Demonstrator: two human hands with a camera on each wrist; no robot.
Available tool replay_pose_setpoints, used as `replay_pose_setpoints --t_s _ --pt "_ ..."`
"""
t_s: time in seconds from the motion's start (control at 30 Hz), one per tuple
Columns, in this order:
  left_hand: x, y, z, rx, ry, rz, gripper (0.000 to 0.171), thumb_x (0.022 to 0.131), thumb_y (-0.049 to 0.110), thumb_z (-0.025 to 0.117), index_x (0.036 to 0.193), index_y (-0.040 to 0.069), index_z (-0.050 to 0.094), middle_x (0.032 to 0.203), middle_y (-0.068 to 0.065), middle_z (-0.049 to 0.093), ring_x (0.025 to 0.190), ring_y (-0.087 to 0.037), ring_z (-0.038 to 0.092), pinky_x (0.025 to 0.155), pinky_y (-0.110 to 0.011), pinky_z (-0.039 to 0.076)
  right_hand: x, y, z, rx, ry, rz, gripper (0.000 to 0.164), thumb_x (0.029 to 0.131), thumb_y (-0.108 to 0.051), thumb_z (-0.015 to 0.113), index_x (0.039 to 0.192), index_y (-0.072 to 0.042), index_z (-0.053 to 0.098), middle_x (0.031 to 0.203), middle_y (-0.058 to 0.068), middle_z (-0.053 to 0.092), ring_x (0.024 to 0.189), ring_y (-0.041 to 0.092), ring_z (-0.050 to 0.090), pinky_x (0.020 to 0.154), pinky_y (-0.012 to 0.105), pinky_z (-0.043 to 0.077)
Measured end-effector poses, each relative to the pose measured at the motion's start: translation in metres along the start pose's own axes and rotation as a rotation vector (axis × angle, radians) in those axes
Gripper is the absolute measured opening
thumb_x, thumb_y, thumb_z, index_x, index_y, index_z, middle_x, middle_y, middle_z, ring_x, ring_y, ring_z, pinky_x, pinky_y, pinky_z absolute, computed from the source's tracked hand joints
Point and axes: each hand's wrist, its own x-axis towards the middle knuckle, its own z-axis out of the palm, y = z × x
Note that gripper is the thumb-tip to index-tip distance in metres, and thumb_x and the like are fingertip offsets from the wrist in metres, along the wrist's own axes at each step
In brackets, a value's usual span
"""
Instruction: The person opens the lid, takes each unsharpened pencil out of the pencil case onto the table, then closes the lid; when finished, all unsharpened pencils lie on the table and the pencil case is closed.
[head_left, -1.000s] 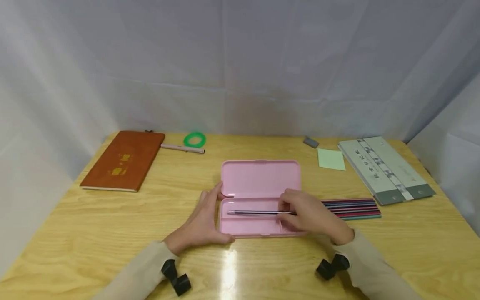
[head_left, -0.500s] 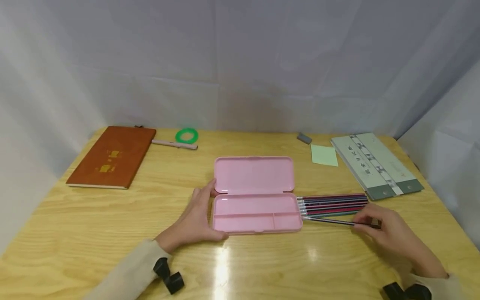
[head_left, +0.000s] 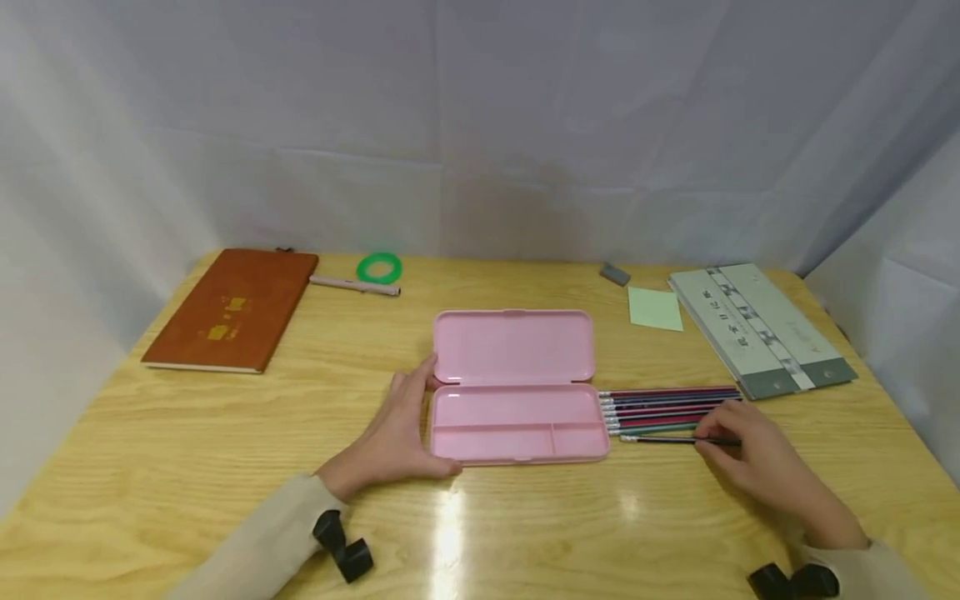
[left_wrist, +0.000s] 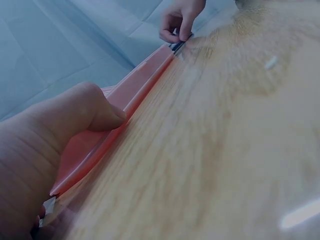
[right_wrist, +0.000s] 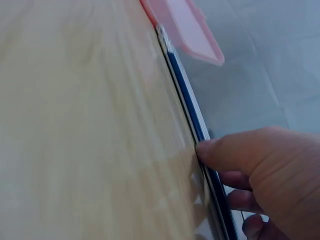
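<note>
A pink pencil case (head_left: 491, 408) lies with its lid raised back, and its compartments hold nothing. At its left end my left hand (head_left: 390, 433) holds it, thumb (left_wrist: 107, 112) on the front edge and fingers toward the hinge. To the right of the case, my right hand (head_left: 757, 454) pinches a dark pencil (head_left: 656, 440) between thumb and fingers. That pencil lies low along the front of a row of pencils (head_left: 667, 408) in several colours, their eraser ends toward the case. The right wrist view shows the thumb pressing on the dark blue pencil (right_wrist: 182, 87).
A brown notebook (head_left: 236, 308), a pen (head_left: 354, 286) and a green ring (head_left: 379, 267) lie at the back left. Back right are a grey eraser (head_left: 615, 274), pale green sticky notes (head_left: 655, 308) and a grey-green notebook (head_left: 761, 329). A white curtain (head_left: 480, 133) hangs behind the table.
My right hand carried the pencil out of the case to the right and set it down alongside the row of pencils. The left hand has stayed on the case.
</note>
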Motion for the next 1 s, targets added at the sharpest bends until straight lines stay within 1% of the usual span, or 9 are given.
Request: replay_pose_setpoints --t_s 0.2,0.43,0.53,0.6,0.67,0.8,0.9,0.97,1.0 --pt "-0.001 -0.001 -0.001 0.004 0.002 -0.008 0.137 0.043 0.033 0.09 0.153 0.005 0.014 0.121 -0.003 0.048 0.103 -0.015 0.037 0.087 -0.034 0.041 0.023 -0.017 0.013 0.011 -0.055 -0.013 0.033 0.068 0.001 0.079 0.078 -0.023 0.059 0.077 -0.015 0.045 0.074 0.0 0.039 0.063 0.02 0.037" --pt "-0.001 0.0 -0.001 0.007 -0.007 -0.012 0.136 0.043 0.034 0.089 0.153 0.004 0.014 0.121 -0.004 0.048 0.102 -0.015 0.037 0.086 -0.033 0.041 0.042 -0.037 0.023 0.116 -0.067 -0.039 0.029 0.074 0.001 0.075 0.082 -0.02 0.058 0.076 -0.014 0.047 0.07 -0.001 0.041 0.061 0.019 0.038" --pt "-0.001 0.001 0.0 0.009 -0.012 -0.017 0.136 0.043 0.034 0.089 0.153 0.003 0.015 0.121 -0.004 0.048 0.101 -0.014 0.037 0.086 -0.033 0.041 0.054 -0.042 0.028 0.182 -0.081 -0.021 0.022 0.08 0.002 0.071 0.092 -0.014 0.061 0.075 -0.013 0.048 0.065 -0.002 0.041 0.057 0.019 0.038" --pt "-0.001 0.001 0.0 0.008 -0.01 -0.021 0.136 0.042 0.034 0.089 0.152 0.003 0.015 0.121 -0.004 0.048 0.101 -0.014 0.037 0.086 -0.033 0.041 0.065 -0.044 0.032 0.248 -0.099 0.005 0.023 0.085 0.002 0.066 0.105 -0.006 0.059 0.074 -0.01 0.05 0.061 -0.002 0.04 0.054 0.019 0.038" --pt "-0.002 0.001 0.0 0.006 -0.007 -0.023 0.136 0.042 0.034 0.089 0.152 0.004 0.015 0.121 -0.004 0.048 0.101 -0.014 0.037 0.086 -0.033 0.041 0.077 -0.046 0.034 0.355 -0.129 0.068 0.034 0.09 0.0 0.06 0.123 0.001 0.051 0.072 -0.006 0.051 0.057 0.0 0.04 0.053 0.021 0.038" --pt "-0.001 0.0 0.001 0.003 -0.012 -0.02 0.136 0.043 0.034 0.089 0.152 0.004 0.016 0.121 -0.004 0.048 0.102 -0.015 0.037 0.086 -0.032 0.041 0.099 -0.049 0.037 0.692 -0.184 0.349 0.052 0.101 -0.012 0.044 0.146 0.005 0.025 0.068 -0.002 0.05 0.056 0.004 0.042 0.056 0.022 0.04" --pt "-0.001 0.001 0.001 0.003 -0.018 -0.029 0.136 0.043 0.034 0.09 0.153 0.004 0.015 0.121 -0.003 0.047 0.102 -0.014 0.037 0.087 -0.032 0.041 0.11 -0.051 0.041 0.957 -0.221 0.521 0.057 0.104 -0.024 0.033 0.15 0.005 0.016 0.063 -0.006 0.046 0.054 0.005 0.04 0.055 0.022 0.034" --pt "-0.001 0.001 0.0 -0.002 -0.018 -0.039 0.136 0.043 0.034 0.09 0.153 0.006 0.014 0.121 -0.003 0.046 0.102 -0.014 0.037 0.087 -0.033 0.041 0.116 -0.051 0.044 1.124 -0.255 0.566 0.055 0.105 -0.026 0.03 0.147 0.007 0.018 0.06 -0.007 0.044 0.051 0.005 0.035 0.053 0.024 0.025" --pt "-0.001 0.001 0.0 -0.009 -0.016 -0.047 0.138 0.042 0.034 0.09 0.154 0.008 0.013 0.121 -0.003 0.046 0.102 -0.014 0.038 0.088 -0.034 0.042 0.119 -0.052 0.046 1.193 -0.268 0.589 0.053 0.105 -0.027 0.029 0.146 0.006 0.02 0.058 -0.008 0.043 0.05 0.004 0.035 0.054 0.023 0.025"
